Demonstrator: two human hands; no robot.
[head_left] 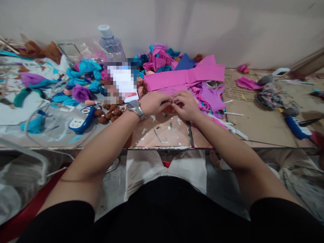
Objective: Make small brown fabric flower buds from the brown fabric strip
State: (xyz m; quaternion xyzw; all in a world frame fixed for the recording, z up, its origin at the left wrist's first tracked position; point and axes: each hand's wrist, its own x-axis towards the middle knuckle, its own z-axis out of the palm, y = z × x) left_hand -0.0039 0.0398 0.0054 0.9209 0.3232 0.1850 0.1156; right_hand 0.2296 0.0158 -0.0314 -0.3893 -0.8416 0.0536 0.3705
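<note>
My left hand (157, 103), with a watch (135, 108) on its wrist, meets my right hand (186, 104) above the table. Thumbs and fingertips of both are pinched together around a small brown piece (169, 109), mostly covered by the fingers; it looks like crepe paper. Just beyond the hands lies a long pink crepe paper strip (182, 77). Purple crepe paper (214, 96) is heaped beside my right hand. Several crumpled brown balls (108, 113) sit to the left of my left wrist, near a phone (125, 82) with a lit screen.
A plastic bottle (111, 42) stands at the back by the wall. Blue and purple paper flowers (81, 92) and a blue-and-white power strip (82, 119) lie left. On cardboard (243, 118) at the right are a pin-studded grey cushion (269, 96) and another blue power strip (297, 128).
</note>
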